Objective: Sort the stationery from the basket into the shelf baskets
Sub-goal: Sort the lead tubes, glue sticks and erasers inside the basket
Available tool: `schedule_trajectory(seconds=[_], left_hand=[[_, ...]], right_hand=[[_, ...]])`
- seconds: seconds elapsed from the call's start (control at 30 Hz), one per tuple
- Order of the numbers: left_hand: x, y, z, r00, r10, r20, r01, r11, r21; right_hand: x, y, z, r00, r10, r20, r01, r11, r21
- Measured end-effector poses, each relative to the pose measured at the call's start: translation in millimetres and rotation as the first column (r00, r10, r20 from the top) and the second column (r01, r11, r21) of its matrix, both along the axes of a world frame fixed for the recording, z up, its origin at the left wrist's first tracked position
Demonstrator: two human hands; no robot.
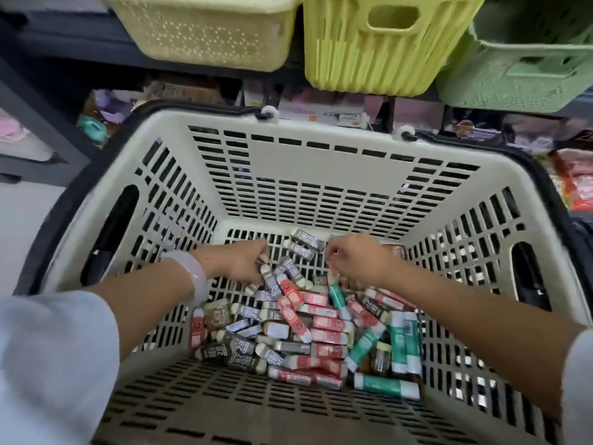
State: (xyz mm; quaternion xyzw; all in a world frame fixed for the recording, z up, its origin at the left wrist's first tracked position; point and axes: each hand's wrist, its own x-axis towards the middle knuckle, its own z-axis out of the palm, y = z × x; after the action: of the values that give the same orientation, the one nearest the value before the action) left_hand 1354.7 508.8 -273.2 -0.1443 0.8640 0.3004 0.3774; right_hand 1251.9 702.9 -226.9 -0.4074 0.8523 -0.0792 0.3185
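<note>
Both hands deep in cream basket (317,162). Left hand (239,263) grips grey-sleeved erasers (268,281); right hand (354,260) curled, contents unclear. Gather one colour per fistful; shelf baskets (382,56) wait at 12 o'clock.

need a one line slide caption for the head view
Both hands, left hand and right hand, pick among small boxed erasers in a slotted beige basket below shelf baskets.

Cream slotted basket (316,162), black rim. Erasers (308,329) inside: red, grey, black "2B", teal at right. Far shelf: pale-yellow dotted bin (205,30) left, lime ribbed bin (382,49) middle, green lattice bin (529,62) right. White bangle (192,271), white sleeves (54,358).
</note>
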Motion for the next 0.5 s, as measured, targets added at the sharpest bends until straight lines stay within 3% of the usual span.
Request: schedule_trajectory(seconds=[0.1,0.2,0.33,0.5], left_hand=[[-2,5,-1,0.998,0.022,-0.051,-0.023,1.0,-0.009],[-2,6,0,0.997,0.069,-0.038,-0.068,0.997,0.028],[-3,9,7,0.988,0.157,0.016,-0.157,0.979,0.133],[-4,16,22,0.995,0.098,0.004,-0.097,0.995,-0.014]], right_hand=[[-1,-23,-14,0.98,-0.069,-0.189,0.046,0.991,-0.126],[5,-40,-29,0.941,0.028,-0.336,-0.038,0.999,-0.021],[15,-47,-41,0.928,0.043,-0.37,-0.033,0.999,0.035],[15,-51,-41,0.94,-0.093,-0.328,0.092,0.996,-0.018]])
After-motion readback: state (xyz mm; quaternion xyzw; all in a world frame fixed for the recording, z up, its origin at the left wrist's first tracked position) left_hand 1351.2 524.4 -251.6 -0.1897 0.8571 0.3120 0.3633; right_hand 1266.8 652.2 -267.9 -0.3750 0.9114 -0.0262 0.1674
